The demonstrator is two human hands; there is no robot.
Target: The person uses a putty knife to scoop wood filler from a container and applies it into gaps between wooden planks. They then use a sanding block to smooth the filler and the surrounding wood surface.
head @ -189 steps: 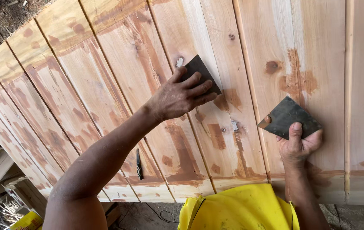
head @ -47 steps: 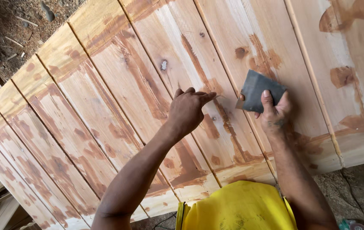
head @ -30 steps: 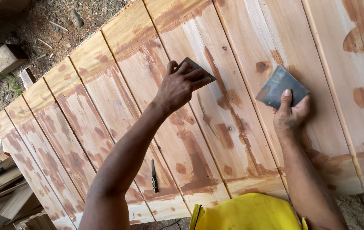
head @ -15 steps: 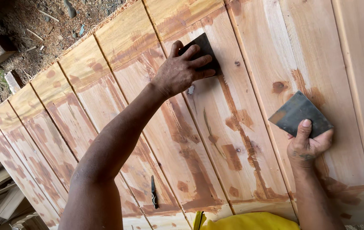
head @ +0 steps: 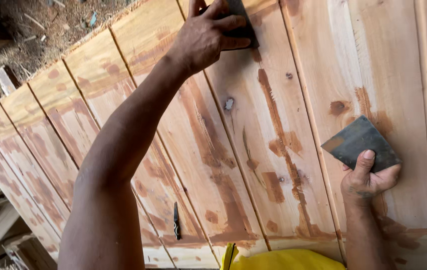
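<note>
1. The left hand (head: 208,35) is stretched way up near the top edge of the view, pressing a dark pad (head: 241,22) flat against the panel (head: 283,115). Fingers are curled over the pad with the thumb tucked under its lower edge, so it's gripped and pinned to the wood at once. Part of the pad runs out of view at the top.

2. The right hand (head: 366,180) sits lower down on the right, holding a dark sheet (head: 361,142) by its bottom corner. The thumb lies over the front, the other fingers are wrapped behind, a snug pinch. The sheet is tilted like a diamond and lies against the boards.

3. The two hands are well apart, with a couple of boards between them.

4. The panel is pale planks joined edge to edge, blotched with reddish-brown patches and a few knots. It fills most of the view.

5. A small dark tool (head: 176,220) lies on the boards near the bottom edge, below the left forearm. Nobody's touching it.

6. Something yellow (head: 278,260) pokes in at the bottom of the view.

7. Dirt ground (head: 38,25) with wood scraps is off to the upper left.
</note>
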